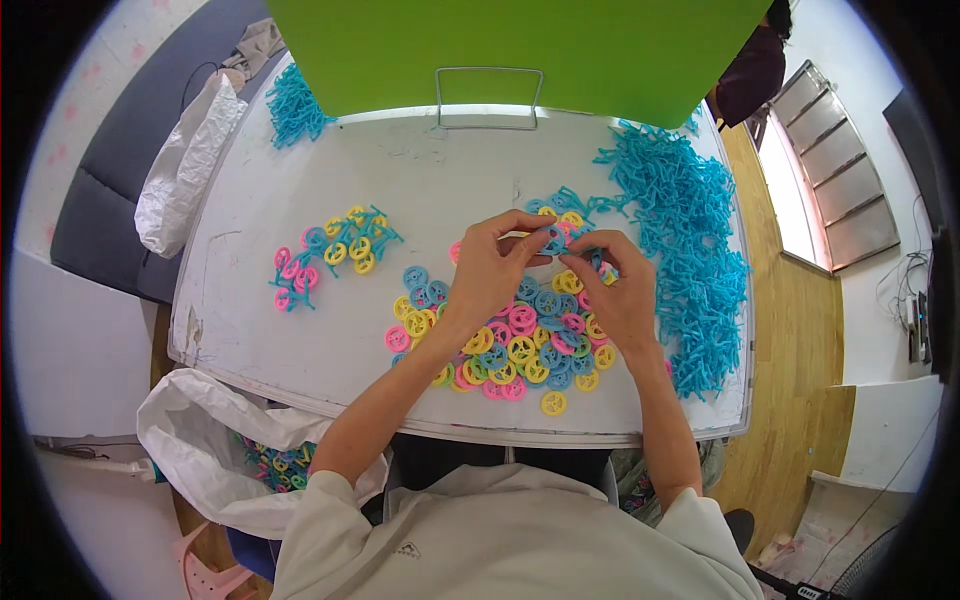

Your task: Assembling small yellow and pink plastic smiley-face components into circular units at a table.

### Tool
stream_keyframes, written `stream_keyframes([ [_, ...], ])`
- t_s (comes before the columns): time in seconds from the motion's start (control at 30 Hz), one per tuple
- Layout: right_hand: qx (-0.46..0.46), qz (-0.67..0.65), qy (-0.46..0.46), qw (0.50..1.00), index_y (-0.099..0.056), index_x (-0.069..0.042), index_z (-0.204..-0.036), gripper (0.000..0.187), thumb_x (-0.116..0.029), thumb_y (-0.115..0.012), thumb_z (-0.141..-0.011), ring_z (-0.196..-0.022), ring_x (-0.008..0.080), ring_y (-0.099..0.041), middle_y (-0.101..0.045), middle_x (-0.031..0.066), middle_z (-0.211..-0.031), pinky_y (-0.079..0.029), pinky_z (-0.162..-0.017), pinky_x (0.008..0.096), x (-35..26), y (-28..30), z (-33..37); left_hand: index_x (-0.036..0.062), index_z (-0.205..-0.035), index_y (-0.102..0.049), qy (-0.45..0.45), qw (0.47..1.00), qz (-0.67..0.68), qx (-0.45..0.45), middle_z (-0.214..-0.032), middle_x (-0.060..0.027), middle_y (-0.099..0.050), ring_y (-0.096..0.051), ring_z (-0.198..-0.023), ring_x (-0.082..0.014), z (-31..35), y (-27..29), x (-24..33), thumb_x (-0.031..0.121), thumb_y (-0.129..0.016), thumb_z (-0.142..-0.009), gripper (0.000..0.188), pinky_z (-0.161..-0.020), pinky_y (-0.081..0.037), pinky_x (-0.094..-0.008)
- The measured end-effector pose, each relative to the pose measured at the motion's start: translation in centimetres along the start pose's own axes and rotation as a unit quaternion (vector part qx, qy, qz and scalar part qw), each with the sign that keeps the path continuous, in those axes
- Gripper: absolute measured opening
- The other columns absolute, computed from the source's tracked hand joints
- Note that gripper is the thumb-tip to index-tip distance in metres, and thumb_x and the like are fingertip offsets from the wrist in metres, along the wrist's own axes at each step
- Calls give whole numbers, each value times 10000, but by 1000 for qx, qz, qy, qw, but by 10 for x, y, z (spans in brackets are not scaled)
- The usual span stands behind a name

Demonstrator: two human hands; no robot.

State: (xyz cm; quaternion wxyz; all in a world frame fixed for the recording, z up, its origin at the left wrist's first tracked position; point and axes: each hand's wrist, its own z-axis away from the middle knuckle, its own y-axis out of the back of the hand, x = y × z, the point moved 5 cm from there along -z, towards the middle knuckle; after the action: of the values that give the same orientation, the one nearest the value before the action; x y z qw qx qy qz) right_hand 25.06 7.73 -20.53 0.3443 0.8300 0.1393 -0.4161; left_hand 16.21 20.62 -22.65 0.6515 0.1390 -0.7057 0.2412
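Observation:
Over the far edge of a wheel pile, my two hands meet close together. My left hand point(490, 272) pinches a small blue plastic wheel point(555, 240) at its fingertips. Just to the right, the fingers of my right hand point(624, 295) are closed on a small blue plastic piece, mostly hidden by them. Below and between my forearms lies the pile of pink, yellow, blue and green toy wheels point(521, 349). Left of it on the table are several turquoise pieces with wheels attached point(354, 243).
Loose turquoise plastic frames point(690, 260) cover the table's right side; a smaller heap point(295, 108) sits far left. A green panel point(520, 55) with a wire handle point(489, 127) stands at the back. A white sack point(190, 420) holding wheeled pieces hangs near left. Another person point(752, 75) is far right.

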Motion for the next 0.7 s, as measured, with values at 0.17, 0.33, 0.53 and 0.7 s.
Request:
stream_keyframes([
  [0.17, -6, -8, -42, 999, -643, -4, -878, 159, -28, -743, -758, -679, 84, -526, -657, 16, -846, -449, -629, 231, 0, -1, 0, -21, -1095, -641, -64, 996, -61, 14, -997, -105, -666, -657, -870, -169, 3, -2, -2, -17, -538, -904, 217, -754, -561, -274],
  [0.33, -28, 8, -57, 998, -676, 4, -1027, 292, -44, -760, -752, -651, 49, -524, -667, 22, -823, -446, -580, 207, 8, 1, 1, -9, -1074, -644, -162, 969, -186, 16, -922, -104, -679, -659, -819, -190, 7, -8, 6, -71, -538, -863, 245, -729, -539, -289],
  [0.53, -94, -57, -221, 969, -682, 18, -1059, 330, -85, -776, -760, -577, 38, -534, -664, 27, -763, -436, -511, 179, 16, -3, 2, -35, -1009, -619, -46, 992, -113, 36, -866, -116, -672, -655, -813, -164, 6, -1, -8, -95, -518, -849, 198, -725, -517, -270],
  [0.7, -43, -172, -240, 954, -689, 14, -1035, 320, -108, -787, -756, -576, 40, -566, -668, 33, -730, -423, -490, 172, 24, -9, 7, -48, -955, -629, -93, 981, -154, 67, -857, -130, -689, -662, -773, -162, 11, -6, 0, -90, -512, -851, 162, -706, -517, -263],
])
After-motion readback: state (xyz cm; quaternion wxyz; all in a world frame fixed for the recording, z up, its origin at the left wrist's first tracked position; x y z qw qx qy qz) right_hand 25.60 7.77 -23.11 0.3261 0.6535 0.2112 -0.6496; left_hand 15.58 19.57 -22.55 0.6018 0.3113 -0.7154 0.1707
